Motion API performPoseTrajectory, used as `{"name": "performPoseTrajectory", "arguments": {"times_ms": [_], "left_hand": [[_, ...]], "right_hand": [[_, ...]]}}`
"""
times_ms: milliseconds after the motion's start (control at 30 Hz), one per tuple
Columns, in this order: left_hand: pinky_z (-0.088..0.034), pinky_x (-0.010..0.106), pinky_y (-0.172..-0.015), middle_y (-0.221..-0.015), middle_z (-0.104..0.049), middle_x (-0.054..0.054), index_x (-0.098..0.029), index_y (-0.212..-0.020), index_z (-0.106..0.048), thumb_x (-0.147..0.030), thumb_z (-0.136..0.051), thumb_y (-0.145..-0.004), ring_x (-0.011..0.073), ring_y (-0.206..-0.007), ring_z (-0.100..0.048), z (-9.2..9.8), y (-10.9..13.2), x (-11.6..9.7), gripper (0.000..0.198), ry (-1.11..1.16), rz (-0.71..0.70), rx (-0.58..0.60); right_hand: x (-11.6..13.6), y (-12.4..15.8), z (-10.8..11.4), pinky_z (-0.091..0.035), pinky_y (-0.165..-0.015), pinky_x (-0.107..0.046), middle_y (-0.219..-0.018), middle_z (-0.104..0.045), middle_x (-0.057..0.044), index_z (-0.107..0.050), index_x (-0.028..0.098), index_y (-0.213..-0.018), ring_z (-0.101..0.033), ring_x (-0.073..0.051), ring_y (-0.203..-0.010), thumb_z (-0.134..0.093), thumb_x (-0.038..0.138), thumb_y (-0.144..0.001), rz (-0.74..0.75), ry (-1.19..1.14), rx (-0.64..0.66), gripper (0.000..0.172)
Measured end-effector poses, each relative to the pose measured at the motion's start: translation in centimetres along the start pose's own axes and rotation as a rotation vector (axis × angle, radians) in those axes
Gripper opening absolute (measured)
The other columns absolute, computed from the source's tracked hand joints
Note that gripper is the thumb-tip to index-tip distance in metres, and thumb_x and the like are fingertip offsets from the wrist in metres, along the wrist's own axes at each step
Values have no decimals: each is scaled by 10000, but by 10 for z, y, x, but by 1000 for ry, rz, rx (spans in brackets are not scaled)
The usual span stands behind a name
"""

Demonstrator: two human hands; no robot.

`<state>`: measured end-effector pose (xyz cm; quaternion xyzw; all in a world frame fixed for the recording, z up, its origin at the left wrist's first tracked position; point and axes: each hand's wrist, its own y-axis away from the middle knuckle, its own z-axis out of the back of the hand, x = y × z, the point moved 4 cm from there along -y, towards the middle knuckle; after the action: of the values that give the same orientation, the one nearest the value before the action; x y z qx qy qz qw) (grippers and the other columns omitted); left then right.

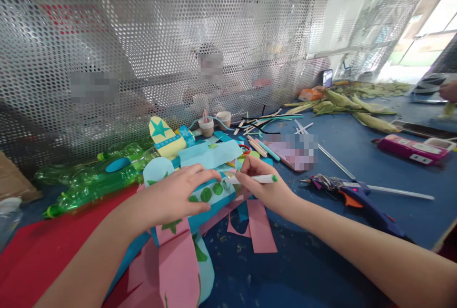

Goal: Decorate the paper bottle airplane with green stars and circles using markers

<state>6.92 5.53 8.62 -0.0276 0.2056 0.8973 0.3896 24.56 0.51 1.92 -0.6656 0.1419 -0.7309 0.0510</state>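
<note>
My right hand (262,189) pinches a white marker with a green end (264,179), its other end pointing left at a light blue paper strip with green dots (206,194). The marker's tip meets or hovers just over the last circle; which one I cannot tell. With fingers spread, my left hand (171,193) lies across the left part of that strip, which has a darker blue border. Beneath and beside it are pink paper (178,260) with a green star and a light blue rounded piece (205,270) with green marks.
Green plastic bottles (93,184) lie at left near red paper (64,255). A yellow paper piece with a blue star (162,132) stands behind. At right are a blue glue gun (360,198), a purple box (412,150) and corn husks (342,103). A perforated metal screen (153,51) borders the table.
</note>
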Motion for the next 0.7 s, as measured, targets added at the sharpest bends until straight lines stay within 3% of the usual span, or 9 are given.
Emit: {"name": "performPoseTrajectory", "arguments": {"times_ms": [700], "left_hand": [[-444, 376, -912, -1272, -546, 42, -346, -1378, -480, -391, -566, -846, 291, -1163, -517, 0, -1, -1, 541, 4, -7, -1]], "right_hand": [[-1, -2, 2, -351, -518, -264, -582, -436, 75, -419, 242, -684, -437, -116, -515, -584, 298, -807, 48, 33, -24, 214]]}}
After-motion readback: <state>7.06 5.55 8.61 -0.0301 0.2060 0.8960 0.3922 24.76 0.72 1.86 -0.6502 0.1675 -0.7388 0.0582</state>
